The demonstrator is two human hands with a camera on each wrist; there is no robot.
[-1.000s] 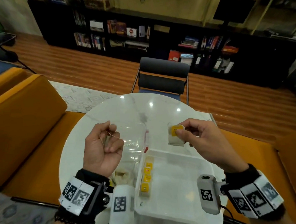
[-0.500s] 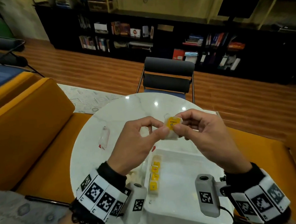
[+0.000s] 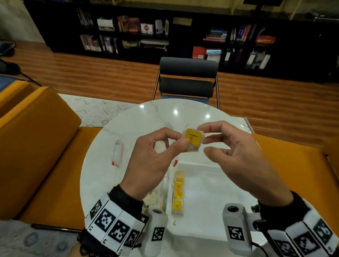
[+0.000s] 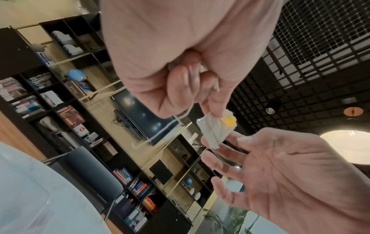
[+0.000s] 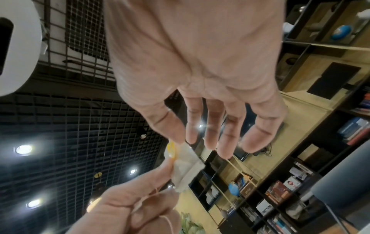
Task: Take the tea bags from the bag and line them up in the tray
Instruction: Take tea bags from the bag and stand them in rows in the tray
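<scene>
white tea bag [image 3: 192, 139] w/ yellow tag, held above tray [image 3: 206, 213]

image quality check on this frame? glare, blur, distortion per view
Head: ceiling lights glare on the table, wide-angle bend at the edges, tea bag sharp. Left wrist: left hand looms soft, bright lamp at right. Right wrist: lens flare from spotlights, tea bag blurred.

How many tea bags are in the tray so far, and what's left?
Done: about four tea bags lie in a line along the left edge of the tray. In hand: the left hand pinches another tea bag above the table; the right hand is open beside it. Left: placing it; more seem to remain in the clear bag.
</scene>
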